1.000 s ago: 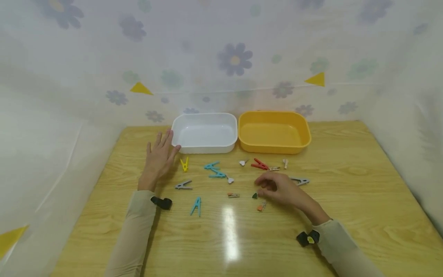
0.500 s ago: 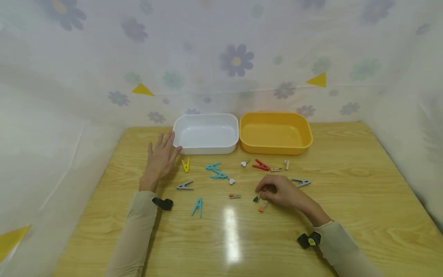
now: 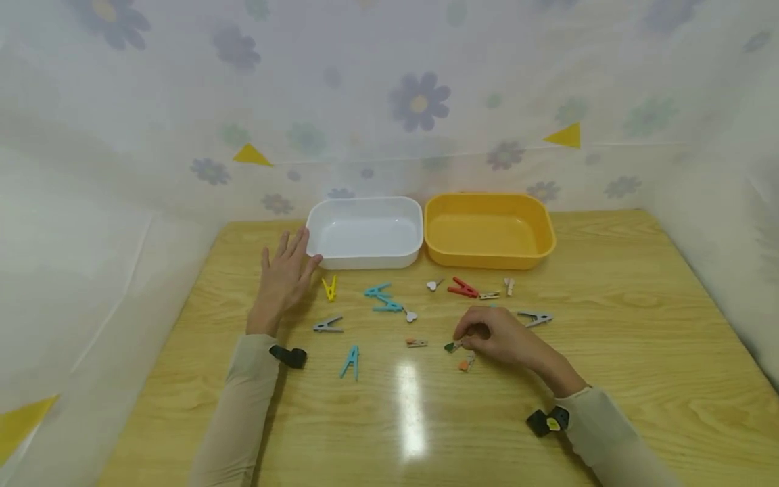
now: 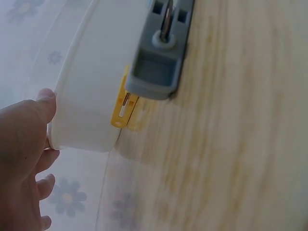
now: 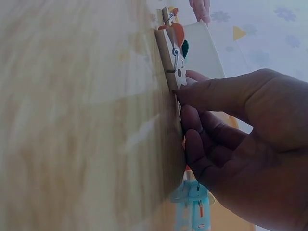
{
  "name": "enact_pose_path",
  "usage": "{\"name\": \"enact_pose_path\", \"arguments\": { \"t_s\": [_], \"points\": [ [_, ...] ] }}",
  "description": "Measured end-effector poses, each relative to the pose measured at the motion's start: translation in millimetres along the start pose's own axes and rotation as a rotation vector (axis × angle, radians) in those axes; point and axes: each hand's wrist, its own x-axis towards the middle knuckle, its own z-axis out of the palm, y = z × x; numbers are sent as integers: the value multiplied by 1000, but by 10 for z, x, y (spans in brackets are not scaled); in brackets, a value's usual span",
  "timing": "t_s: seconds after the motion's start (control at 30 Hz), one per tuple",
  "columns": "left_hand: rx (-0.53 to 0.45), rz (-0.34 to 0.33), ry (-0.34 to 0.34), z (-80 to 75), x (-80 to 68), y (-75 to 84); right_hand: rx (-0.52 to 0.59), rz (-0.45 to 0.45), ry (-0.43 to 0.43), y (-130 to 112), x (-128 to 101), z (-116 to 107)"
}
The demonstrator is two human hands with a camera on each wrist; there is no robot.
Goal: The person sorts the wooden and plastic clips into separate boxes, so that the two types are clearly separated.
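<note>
R hand [image 3: 498, 336]: fingers pinch green-tipped peg [image 3: 452, 347] at bench [image 3: 621, 304] level (orange-tipped peg [image 3: 465, 364] just nearer the wearer). Beyond those fingers, yellow tub [image 3: 489, 260], full inside floor visible. L hand [image 3: 281, 283]: fingers spread wide, touching L end of white tub [image 3: 371, 262], its floor visible too.

We list one white tub [image 3: 365, 234], one orange tub [image 3: 489, 237], four blue clips [image 3: 392, 306], two grey clips [image 3: 328, 327], one red clip [image 3: 465, 289], one yellow clip [image 3: 331, 295], seven small pegs [image 3: 420, 343].
</note>
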Motion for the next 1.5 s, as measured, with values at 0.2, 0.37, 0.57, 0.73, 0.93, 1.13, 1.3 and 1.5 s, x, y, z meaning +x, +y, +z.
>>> {"name": "enact_pose_path", "arguments": {
  "t_s": [0.2,0.37,0.57,0.73,0.93,1.13,1.3,1.5],
  "points": [
    [25,-6,-3,-13,-8,-4,4,8,-8,-14,4,-5],
    [29,-4,0,-32,-1,14,16,13,-8,-31,-3,-21],
    [19,4,6,-38,13,19,10,18,-5,-66,-10,-35],
    [44,10,7,-19,14,8,-12,22,15,-64,-19,-16],
    [51,-5,1,-1,0,4,-5,4,25,-49,-16,-6],
    [36,-4,-1,-11,7,14,-15,2,46,-63,-7,-18],
    [35,-5,-5,-10,0,12,0,7,55,-82,4,-31],
    [44,-6,-6,14,-7,7,7,28,82,-104,11,-37]
  ]
}}
